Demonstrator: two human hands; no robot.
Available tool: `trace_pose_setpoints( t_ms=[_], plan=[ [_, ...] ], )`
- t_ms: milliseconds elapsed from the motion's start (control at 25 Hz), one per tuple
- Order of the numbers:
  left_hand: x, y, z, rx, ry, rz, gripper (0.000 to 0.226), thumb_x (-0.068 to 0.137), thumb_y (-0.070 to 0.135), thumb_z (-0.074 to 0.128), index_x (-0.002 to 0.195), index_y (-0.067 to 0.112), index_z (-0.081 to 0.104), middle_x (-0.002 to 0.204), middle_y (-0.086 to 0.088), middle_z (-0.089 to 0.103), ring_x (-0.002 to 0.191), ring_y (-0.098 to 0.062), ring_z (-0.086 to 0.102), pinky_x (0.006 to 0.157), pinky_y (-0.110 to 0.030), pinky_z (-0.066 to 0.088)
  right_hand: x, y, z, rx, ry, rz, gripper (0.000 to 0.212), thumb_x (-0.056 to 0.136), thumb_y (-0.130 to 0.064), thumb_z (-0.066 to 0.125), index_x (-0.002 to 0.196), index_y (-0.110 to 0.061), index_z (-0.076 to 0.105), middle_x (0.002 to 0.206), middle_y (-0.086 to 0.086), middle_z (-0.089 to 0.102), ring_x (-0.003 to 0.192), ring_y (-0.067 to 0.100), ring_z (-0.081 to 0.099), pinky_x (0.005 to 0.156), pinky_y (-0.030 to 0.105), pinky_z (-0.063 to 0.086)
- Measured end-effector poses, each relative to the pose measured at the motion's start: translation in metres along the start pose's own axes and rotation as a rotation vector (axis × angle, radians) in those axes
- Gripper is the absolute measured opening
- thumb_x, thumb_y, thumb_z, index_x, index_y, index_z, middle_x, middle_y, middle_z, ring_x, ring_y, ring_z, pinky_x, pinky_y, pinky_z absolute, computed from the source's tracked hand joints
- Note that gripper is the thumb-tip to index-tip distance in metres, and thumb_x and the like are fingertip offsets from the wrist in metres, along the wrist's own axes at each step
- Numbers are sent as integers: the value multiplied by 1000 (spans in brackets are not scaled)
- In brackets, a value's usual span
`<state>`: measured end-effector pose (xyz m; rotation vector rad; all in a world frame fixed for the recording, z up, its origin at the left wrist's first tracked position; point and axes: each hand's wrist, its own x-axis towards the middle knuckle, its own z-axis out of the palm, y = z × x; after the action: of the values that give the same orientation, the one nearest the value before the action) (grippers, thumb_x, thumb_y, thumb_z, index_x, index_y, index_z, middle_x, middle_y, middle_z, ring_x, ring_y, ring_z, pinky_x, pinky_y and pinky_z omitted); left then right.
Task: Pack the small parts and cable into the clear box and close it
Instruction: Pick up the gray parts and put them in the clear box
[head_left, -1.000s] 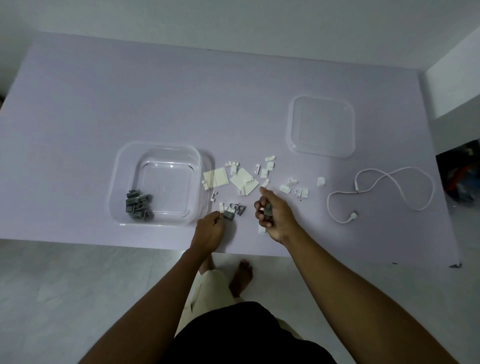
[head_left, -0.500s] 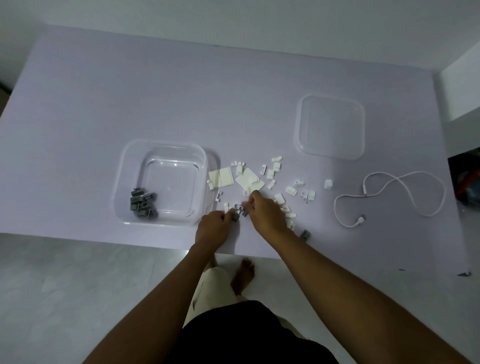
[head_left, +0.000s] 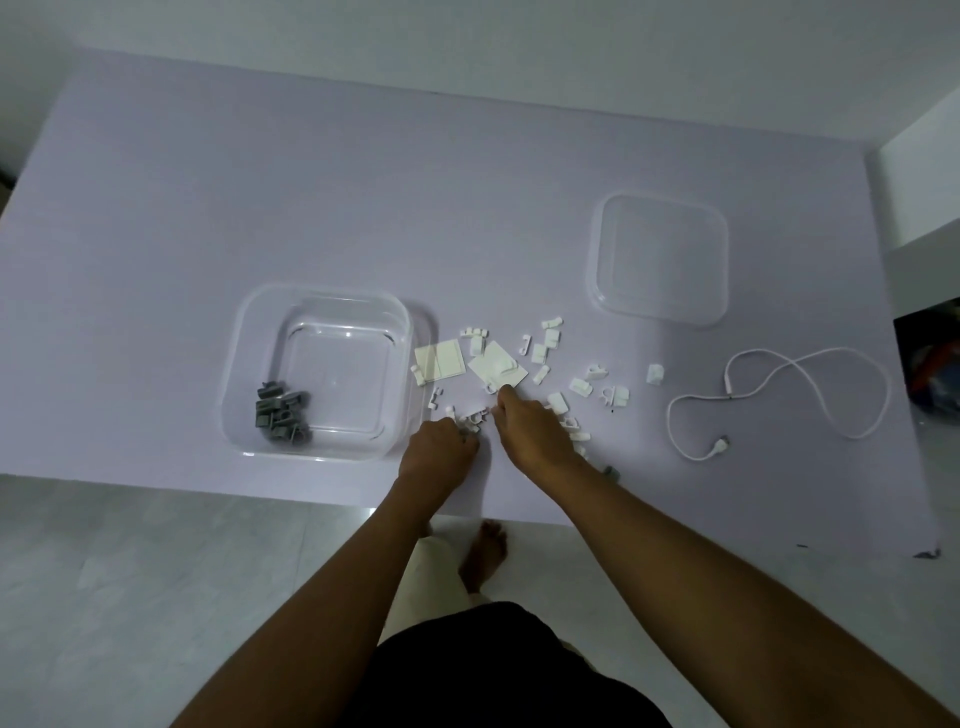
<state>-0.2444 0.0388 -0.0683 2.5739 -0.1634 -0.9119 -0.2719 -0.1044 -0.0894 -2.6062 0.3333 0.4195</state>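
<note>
Small white parts (head_left: 540, 353) lie scattered on the pale table (head_left: 363, 182) between the clear box (head_left: 337, 364) on the left and the white cable (head_left: 729, 385), which lies in loose loops well apart on the right. Among them are two flat white squares (head_left: 439, 361) just beside the box's right wall. The box stands open, with a heap of grey parts (head_left: 280, 418) in its near left corner. Its lid (head_left: 658, 257) lies flat on the table further back, beyond the cable.

Both hands are down on the table at the near edge of the scatter. The left hand (head_left: 436, 452) is knuckles up with its fingers curled under, the tips gathered against a few tiny pieces (head_left: 475, 415) lying between the two hands. Whether it actually pinches one cannot be told. The right hand (head_left: 535, 441) lies palm down, its forefinger stretched forward so that the tip touches the near corner of the right-hand flat square. Its thumb points toward the same tiny pieces, and its other fingers are hidden beneath the back of the hand. More white parts lie just beside its outer edge, and a single grey piece (head_left: 612, 472) sits next to the wrist.
</note>
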Motion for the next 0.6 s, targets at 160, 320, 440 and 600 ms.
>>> trace_pose_setpoints(
  t_ms=[160, 320, 440, 600],
  plan=[
    [-7, -3, -2, -139, -33, 24, 28, 100, 26, 48, 80, 8, 56, 65, 1, 50, 62, -13, 49, 57, -18, 35, 3, -5, 4, 55, -74, 18, 21, 102, -30, 46, 108, -11, 50, 87, 14, 65, 80, 30, 63, 64, 36, 48],
    [-14, -11, -12, -257, -33, 10, 26, 99, 25, 49, 80, 7, 54, 70, -3, 51, 63, -13, 46, 57, -23, 35, 9, 0, -6, 503, -20, 242, 15, 97, -23, 55, 88, -12, 53, 73, 8, 60, 64, 25, 59, 58, 34, 49],
    [-15, -7, -17, -280, -9, 54, 27, 98, 25, 50, 90, 1, 61, 83, -11, 61, 72, -20, 54, 64, -30, 43, -12, 19, -30, 757, 100, 341, 13, 98, -22, 56, 93, -10, 57, 71, 5, 59, 50, 15, 53, 47, 27, 47],
    [-13, 23, -12, -302, -57, 147, 28, 97, 26, 49, 95, 1, 63, 86, -16, 66, 80, -32, 62, 72, -42, 49, -71, 68, -45, 752, 270, 442, 9, 98, -21, 58, 103, -17, 51, 79, 5, 62, 55, 20, 58, 45, 26, 48]
  ],
)
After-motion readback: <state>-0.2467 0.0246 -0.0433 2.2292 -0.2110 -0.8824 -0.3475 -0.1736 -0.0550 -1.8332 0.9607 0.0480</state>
